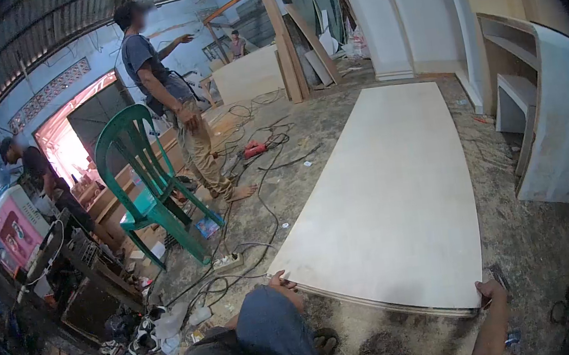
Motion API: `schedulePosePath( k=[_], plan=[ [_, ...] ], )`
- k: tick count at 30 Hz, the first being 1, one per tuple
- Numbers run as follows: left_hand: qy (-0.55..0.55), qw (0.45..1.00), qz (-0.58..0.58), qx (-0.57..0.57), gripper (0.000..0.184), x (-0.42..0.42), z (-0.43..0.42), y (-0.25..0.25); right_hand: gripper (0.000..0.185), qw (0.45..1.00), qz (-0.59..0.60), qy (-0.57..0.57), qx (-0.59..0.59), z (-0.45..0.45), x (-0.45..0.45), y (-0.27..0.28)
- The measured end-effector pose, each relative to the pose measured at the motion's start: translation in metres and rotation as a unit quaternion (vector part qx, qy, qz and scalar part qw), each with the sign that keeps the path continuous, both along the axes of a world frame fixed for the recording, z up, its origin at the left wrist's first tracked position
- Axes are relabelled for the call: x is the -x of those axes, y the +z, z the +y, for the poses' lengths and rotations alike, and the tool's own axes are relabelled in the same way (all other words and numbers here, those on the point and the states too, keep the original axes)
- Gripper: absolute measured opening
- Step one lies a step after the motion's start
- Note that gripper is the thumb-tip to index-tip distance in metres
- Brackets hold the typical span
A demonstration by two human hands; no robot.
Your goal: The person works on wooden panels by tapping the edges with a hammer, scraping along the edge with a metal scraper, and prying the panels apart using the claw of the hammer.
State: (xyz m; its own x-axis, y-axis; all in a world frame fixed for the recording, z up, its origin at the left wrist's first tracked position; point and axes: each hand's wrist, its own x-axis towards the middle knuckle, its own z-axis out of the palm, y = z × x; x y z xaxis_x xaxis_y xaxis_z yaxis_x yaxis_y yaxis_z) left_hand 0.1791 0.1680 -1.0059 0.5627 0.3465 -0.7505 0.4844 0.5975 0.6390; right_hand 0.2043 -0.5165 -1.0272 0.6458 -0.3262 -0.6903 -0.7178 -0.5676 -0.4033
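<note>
A long pale plywood sheet [392, 200] lies flat on the floor in front of me, its layered near edge suggesting more than one sheet stacked. At its near left corner, my left hand [284, 284] curls its fingers over the edge. My right hand [492, 292] grips the near right corner, thumb on top and the other fingers partly hidden below the edge. My knee [274, 333] and dark clothing fill the space between my arms.
A green plastic chair [148, 186] stands to the left, near a standing person [162, 86]. Black cables [267, 211] and a red power tool [254, 149] lie beyond. White curved cabinets [552, 126] stand right. Another person [46, 176] is near a pink water dispenser [20, 225].
</note>
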Motion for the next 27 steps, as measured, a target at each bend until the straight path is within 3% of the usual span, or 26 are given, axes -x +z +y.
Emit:
schedulePosePath(
  k=[4, 6, 9, 12, 14, 16, 23, 27],
  plan=[
    [-0.004, 1.0, 0.011, -0.007, 0.054, -0.005, 0.006, -0.004, 0.059, 1.0, -0.008, -0.012, 0.006, 0.016, 0.014, 0.032],
    [0.033, 0.999, 0.009, -0.031, 0.054, 0.005, -0.014, 0.013, 0.061, 0.984, -0.12, 0.072, 0.11, 0.019, 0.019, 0.036],
    [0.097, 0.993, -0.056, -0.036, 0.034, 0.018, -0.039, 0.042, 0.059, 0.992, -0.061, 0.082, 0.07, -0.028, -0.017, -0.065],
    [0.092, 0.993, -0.056, -0.038, 0.03, 0.019, -0.035, 0.031, 0.059, 0.977, -0.115, 0.126, 0.128, 0.004, 0.009, 0.006],
    [0.081, 0.994, -0.054, -0.045, 0.028, 0.016, -0.03, 0.022, 0.057, 0.979, -0.103, 0.125, 0.122, -0.029, -0.015, -0.062],
    [0.075, 0.994, -0.062, -0.056, 0.025, 0.013, -0.026, 0.017, 0.056, 0.981, -0.089, 0.125, 0.116, -0.047, -0.028, -0.096],
    [0.023, 0.978, -0.117, -0.171, 0.016, 0.003, -0.009, -0.018, 0.056, 0.996, -0.062, 0.041, -0.041, -0.061, -0.026, -0.098],
    [-0.013, 0.942, -0.16, -0.293, 0.012, 0.004, 0.003, -0.051, 0.065, 0.992, -0.083, 0.087, -0.033, -0.034, -0.007, -0.037]
  ],
)
